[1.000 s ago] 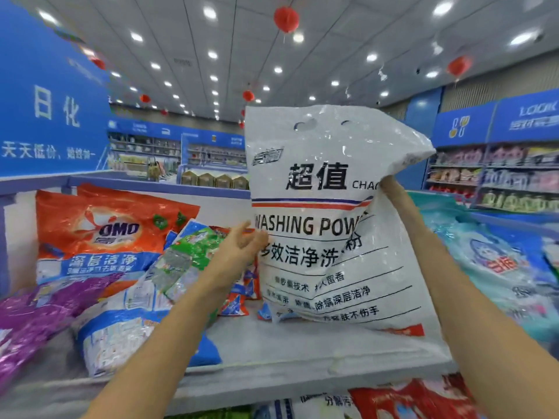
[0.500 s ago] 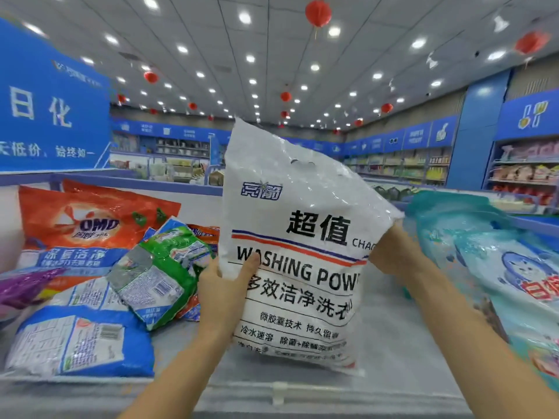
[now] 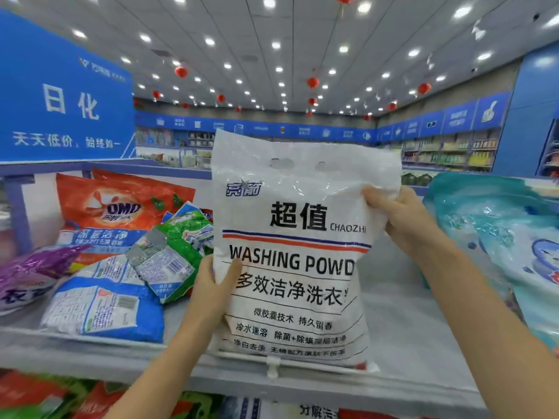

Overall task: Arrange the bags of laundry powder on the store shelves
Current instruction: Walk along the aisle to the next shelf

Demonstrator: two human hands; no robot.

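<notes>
Two hands were on the white washing powder bag point(image 3: 296, 252), which stood upright in the middle of the shelf point(image 3: 393, 328), its bottom edge apparently resting right by the front lip. The left hand point(image 3: 216, 285) clamped the bag's edge at roughly 8 o'clock, thumb across the print. The right hand point(image 3: 402, 219) pinched the crumpled top corner at 2 o'clock. I'd guess that low-and-high grip was there to stop a floppy sack from folding over while it got squared up, label facing out.

At 9 o'clock from it sat a messy heap: an orange OMO bag point(image 3: 121, 204) leaning at the back, a green bag point(image 3: 169, 255) tipped over a blue bag point(image 3: 102, 309), and a purple bag point(image 3: 33, 267) at the far edge. Teal bags point(image 3: 499, 231) filled the 3 o'clock side, so the bare gap between looked like the spot for it.

Compared with half a second back, the bag had been tilted with its top leaning left. It now stood straight, and the right hand had shifted from mid-edge up to that corner.
</notes>
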